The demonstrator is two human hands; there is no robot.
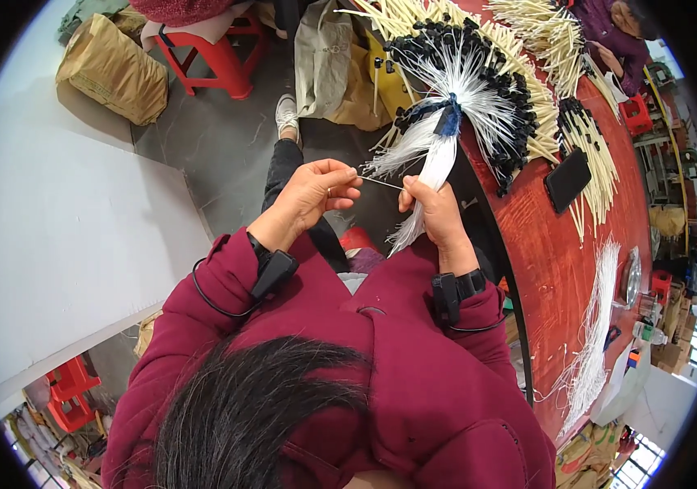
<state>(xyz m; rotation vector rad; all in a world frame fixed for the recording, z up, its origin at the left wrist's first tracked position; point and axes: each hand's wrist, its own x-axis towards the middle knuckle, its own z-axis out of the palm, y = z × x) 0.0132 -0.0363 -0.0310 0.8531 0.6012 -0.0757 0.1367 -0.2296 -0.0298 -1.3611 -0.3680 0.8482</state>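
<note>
Between my hands a thin white string is pulled taut. My left hand pinches one end of it between thumb and fingertips, the other fingers curled. My right hand is closed around a hanging bundle of white strings, with the thumb on top, where the taut string meets it. Dark blue material wraps the bundle higher up, at the table's edge. From there the strings fan out to several pale sticks with black ends. Loose string ends hang below my right hand, above my lap.
On the red table lie a black phone, more pale sticks and a long heap of white strings. Sacks and a red stool stand ahead. Another person's sleeve shows at far right.
</note>
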